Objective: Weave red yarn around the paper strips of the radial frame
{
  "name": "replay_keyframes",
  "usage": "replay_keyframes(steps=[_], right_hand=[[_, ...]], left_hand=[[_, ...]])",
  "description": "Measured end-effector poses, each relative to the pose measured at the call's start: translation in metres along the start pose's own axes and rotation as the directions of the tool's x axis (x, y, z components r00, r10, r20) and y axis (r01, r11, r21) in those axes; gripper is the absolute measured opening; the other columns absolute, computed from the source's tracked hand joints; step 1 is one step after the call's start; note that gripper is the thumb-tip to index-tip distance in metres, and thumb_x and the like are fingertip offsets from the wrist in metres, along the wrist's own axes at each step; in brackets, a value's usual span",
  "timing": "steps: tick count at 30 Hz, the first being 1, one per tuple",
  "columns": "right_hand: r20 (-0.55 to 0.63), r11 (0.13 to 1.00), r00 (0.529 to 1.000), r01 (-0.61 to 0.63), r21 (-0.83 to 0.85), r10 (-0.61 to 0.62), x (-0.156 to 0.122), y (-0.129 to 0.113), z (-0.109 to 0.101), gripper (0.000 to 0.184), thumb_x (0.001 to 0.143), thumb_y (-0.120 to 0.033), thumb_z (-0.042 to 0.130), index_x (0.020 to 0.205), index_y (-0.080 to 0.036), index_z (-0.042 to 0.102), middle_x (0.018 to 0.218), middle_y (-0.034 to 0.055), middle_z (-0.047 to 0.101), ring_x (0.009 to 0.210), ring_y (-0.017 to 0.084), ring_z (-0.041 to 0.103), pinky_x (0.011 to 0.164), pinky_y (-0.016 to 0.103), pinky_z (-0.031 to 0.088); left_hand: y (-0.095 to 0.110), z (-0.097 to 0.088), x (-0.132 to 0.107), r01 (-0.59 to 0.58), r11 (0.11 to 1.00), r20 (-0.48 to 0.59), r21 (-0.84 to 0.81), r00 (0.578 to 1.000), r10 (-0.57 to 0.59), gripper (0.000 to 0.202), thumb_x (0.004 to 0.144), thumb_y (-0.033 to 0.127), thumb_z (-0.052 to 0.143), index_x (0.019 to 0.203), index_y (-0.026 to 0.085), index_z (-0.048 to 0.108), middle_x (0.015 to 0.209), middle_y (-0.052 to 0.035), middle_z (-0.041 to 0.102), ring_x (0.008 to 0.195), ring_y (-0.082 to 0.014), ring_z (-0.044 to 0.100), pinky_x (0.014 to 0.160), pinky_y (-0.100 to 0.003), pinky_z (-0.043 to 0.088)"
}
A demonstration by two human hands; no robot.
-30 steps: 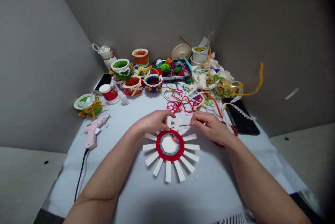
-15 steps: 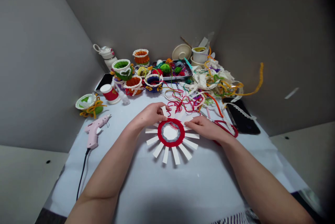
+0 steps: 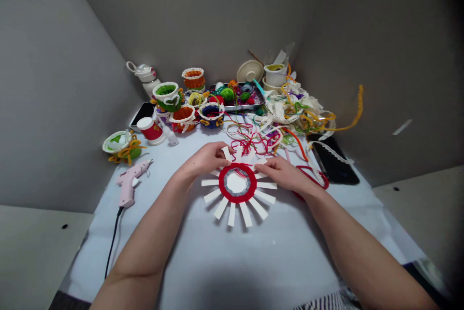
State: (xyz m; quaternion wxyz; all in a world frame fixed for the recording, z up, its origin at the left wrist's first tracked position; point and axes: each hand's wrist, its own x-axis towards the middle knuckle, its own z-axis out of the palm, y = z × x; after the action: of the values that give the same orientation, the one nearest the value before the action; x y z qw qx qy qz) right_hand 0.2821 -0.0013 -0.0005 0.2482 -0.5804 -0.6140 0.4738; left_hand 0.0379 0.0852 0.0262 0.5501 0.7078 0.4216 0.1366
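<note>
A flattened paper cup [image 3: 237, 185] lies on the white table, its white strips fanned out like rays around a base ringed with red yarn. My left hand [image 3: 206, 158] rests at its far left edge, fingers pinched on an upright strip. My right hand [image 3: 281, 172] sits at its right edge, fingers closed on the red yarn strand [image 3: 250, 146] that leads back to a loose tangle.
A pink glue gun [image 3: 129, 182] with a black cord lies left. Several yarn-wrapped cups [image 3: 181, 105], a metal tray of yarn balls [image 3: 237, 95] and a heap of lace and cord [image 3: 300, 112] crowd the back. Red scissors [image 3: 313, 177] and a black phone [image 3: 333, 162] lie right.
The fanned cup has slid a little farther from me and both hands have dropped closer onto it; the right hand moved left to the ring's edge.
</note>
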Motion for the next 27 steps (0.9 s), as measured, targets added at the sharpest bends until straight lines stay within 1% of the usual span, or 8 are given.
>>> replay_keyframes(steps=[4, 9, 14, 16, 19, 23, 25, 27], right_hand=[[0.041, 1.0, 0.999, 0.025, 0.003, -0.025, -0.001, 0.0, -0.001, 0.051, 0.085, -0.064, 0.054, 0.061, -0.019, 0.054, 0.06, -0.0028, 0.039, 0.059, 0.012, 0.032, 0.054, 0.027, 0.026], [0.116, 0.997, 0.991, 0.068, -0.027, -0.065, -0.003, 0.0, 0.0, 0.047, 0.086, -0.06, 0.056, 0.061, -0.019, 0.056, 0.059, -0.0028, 0.043, 0.059, 0.012, 0.034, 0.054, 0.027, 0.027], [0.185, 0.996, 0.981, 0.072, -0.052, -0.061, -0.006, -0.004, 0.006, 0.046, 0.085, -0.058, 0.057, 0.059, -0.02, 0.052, 0.057, -0.0041, 0.038, 0.056, 0.011, 0.03, 0.053, 0.026, 0.026], [0.2, 0.996, 0.978, 0.069, -0.055, -0.057, -0.007, -0.004, 0.008, 0.046, 0.086, -0.057, 0.058, 0.059, -0.02, 0.05, 0.056, -0.0045, 0.036, 0.056, 0.011, 0.03, 0.052, 0.026, 0.025], [0.219, 0.996, 0.974, 0.071, -0.058, -0.056, -0.007, -0.001, 0.008, 0.047, 0.088, -0.057, 0.057, 0.061, -0.019, 0.054, 0.056, -0.0042, 0.04, 0.056, 0.011, 0.033, 0.053, 0.026, 0.027], [0.232, 0.99, 0.967, 0.123, -0.068, -0.105, -0.006, 0.001, -0.003, 0.044, 0.089, -0.06, 0.057, 0.075, -0.018, 0.063, 0.066, -0.0022, 0.052, 0.063, 0.013, 0.042, 0.057, 0.027, 0.033], [0.179, 0.987, 0.975, 0.143, -0.066, -0.13, -0.007, 0.0, -0.011, 0.046, 0.09, -0.061, 0.055, 0.074, -0.019, 0.06, 0.068, -0.0015, 0.052, 0.066, 0.014, 0.043, 0.059, 0.027, 0.035], [0.083, 0.987, 0.987, 0.143, -0.069, -0.137, -0.008, 0.0, -0.016, 0.048, 0.091, -0.063, 0.053, 0.07, -0.02, 0.056, 0.068, -0.0011, 0.05, 0.065, 0.014, 0.043, 0.06, 0.028, 0.035]], left_hand=[[0.003, -0.004, -0.004, 0.02, 0.999, 0.025, 0.033, 0.999, -0.021, 0.031, 0.077, 0.025, 0.071, 0.106, 0.015, 0.064, 0.069, 0.0023, 0.064, 0.067, -0.0148, 0.063, 0.062, -0.025, 0.046], [0.009, -0.01, -0.011, 0.01, 0.998, 0.167, 0.065, 0.986, -0.021, 0.056, 0.073, 0.032, 0.078, 0.123, 0.017, 0.059, 0.089, -0.0031, 0.075, 0.083, -0.0184, 0.07, 0.075, -0.029, 0.051], [0.014, 0.008, -0.01, -0.046, 0.986, 0.218, 0.163, 0.976, 0.009, 0.062, 0.068, 0.03, 0.082, 0.125, 0.018, 0.061, 0.096, -0.0038, 0.076, 0.078, -0.0178, 0.066, 0.069, -0.028, 0.049], [0.015, 0.017, -0.008, -0.058, 0.974, 0.233, 0.217, 0.973, 0.006, 0.06, 0.069, 0.026, 0.081, 0.126, 0.018, 0.064, 0.094, -0.0024, 0.076, 0.076, -0.0173, 0.065, 0.068, -0.027, 0.047], [0.015, 0.026, -0.005, -0.063, 0.964, 0.208, 0.26, 0.978, 0.007, 0.053, 0.07, 0.021, 0.079, 0.122, 0.017, 0.068, 0.085, -0.0001, 0.074, 0.075, -0.017, 0.064, 0.068, -0.026, 0.046], [0.013, 0.023, -0.004, -0.032, 0.972, 0.168, 0.233, 0.986, -0.008, 0.048, 0.072, 0.02, 0.075, 0.12, 0.016, 0.07, 0.078, 0.0008, 0.07, 0.071, -0.0173, 0.063, 0.066, -0.026, 0.046], [0.011, 0.019, -0.004, -0.022, 0.969, 0.129, 0.245, 0.992, -0.011, 0.047, 0.071, 0.019, 0.074, 0.118, 0.016, 0.07, 0.079, 0.0002, 0.071, 0.071, -0.0182, 0.064, 0.066, -0.026, 0.046], [0.009, 0.016, -0.003, -0.016, 0.959, 0.081, 0.284, 0.997, -0.007, 0.048, 0.071, 0.02, 0.073, 0.118, 0.016, 0.07, 0.083, -0.0006, 0.072, 0.073, -0.0188, 0.064, 0.067, -0.027, 0.046]])
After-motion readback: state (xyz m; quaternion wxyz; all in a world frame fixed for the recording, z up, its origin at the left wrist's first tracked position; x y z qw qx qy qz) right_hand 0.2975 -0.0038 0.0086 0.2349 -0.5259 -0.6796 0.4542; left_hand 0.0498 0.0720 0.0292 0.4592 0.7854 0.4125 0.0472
